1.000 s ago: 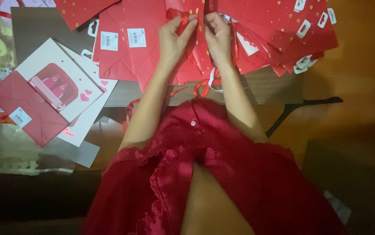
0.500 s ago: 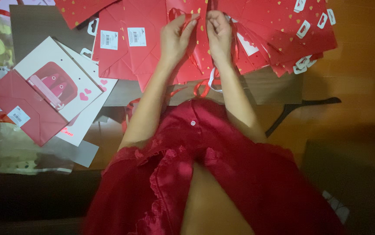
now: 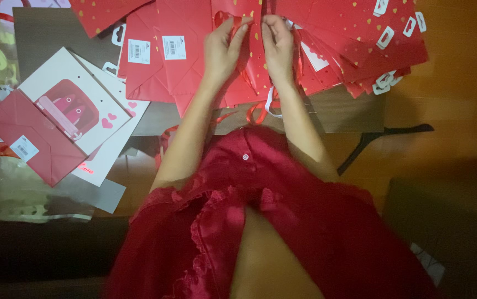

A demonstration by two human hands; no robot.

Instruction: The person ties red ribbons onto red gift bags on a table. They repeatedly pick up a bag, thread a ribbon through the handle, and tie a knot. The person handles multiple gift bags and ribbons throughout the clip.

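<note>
Both my hands work at the top edge of a flat red paper gift bag (image 3: pixel 252 72) dotted with gold hearts, lying on a low table. My left hand (image 3: pixel 223 47) pinches the bag's red ribbon handle (image 3: pixel 237 25) between thumb and fingers. My right hand (image 3: pixel 277 41) grips the same bag's top edge just to the right, fingers curled. A loop of red ribbon (image 3: pixel 258 111) hangs off the table edge under my wrists.
Several more red heart-print bags (image 3: pixel 360 39) fan out to the right, and plain red bags with white labels (image 3: pixel 155 61) lie to the left. White-and-pink bags (image 3: pixel 83 105) and a red one (image 3: pixel 33 144) are stacked at left. The grey table (image 3: pixel 343 111) stands on an orange floor (image 3: pixel 460 94).
My hands have shifted slightly closer together at the bag's top, fingers reworking the ribbon. Everything else stays where it was.
</note>
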